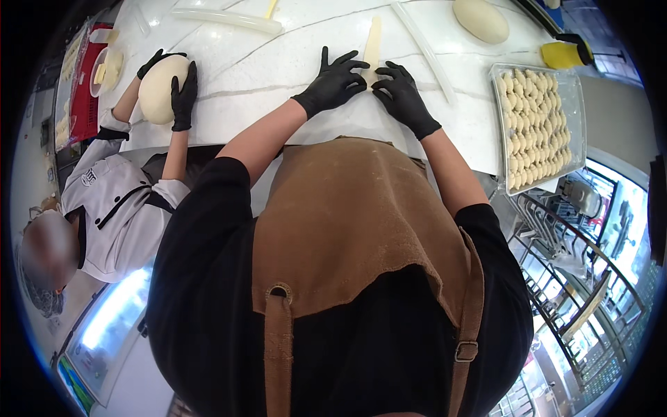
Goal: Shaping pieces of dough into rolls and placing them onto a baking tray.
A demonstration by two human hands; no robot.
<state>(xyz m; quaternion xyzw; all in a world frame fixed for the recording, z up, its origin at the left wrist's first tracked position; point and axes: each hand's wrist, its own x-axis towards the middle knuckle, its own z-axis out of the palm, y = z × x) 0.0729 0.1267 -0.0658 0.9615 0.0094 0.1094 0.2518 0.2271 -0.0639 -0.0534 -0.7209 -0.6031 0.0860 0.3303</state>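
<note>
A long, thin strip of dough lies on the white tabletop in front of me, narrow at its far end and wider toward me. My left hand, in a black glove, is at the left of the strip's near end, thumb and fingers spread, fingertips touching or almost touching the dough. From the right, my right hand, also black-gloved, reaches the same near end with its fingers apart. Both sets of fingertips partly hide that end. A pale, translucent rod lies right of the strip.
At the left, a co-worker's gloved hands hold a big dough ball. Another dough ball sits far right. A clear tray of rolled dough pieces stands at the right edge. Another rod lies far left, near a red crate.
</note>
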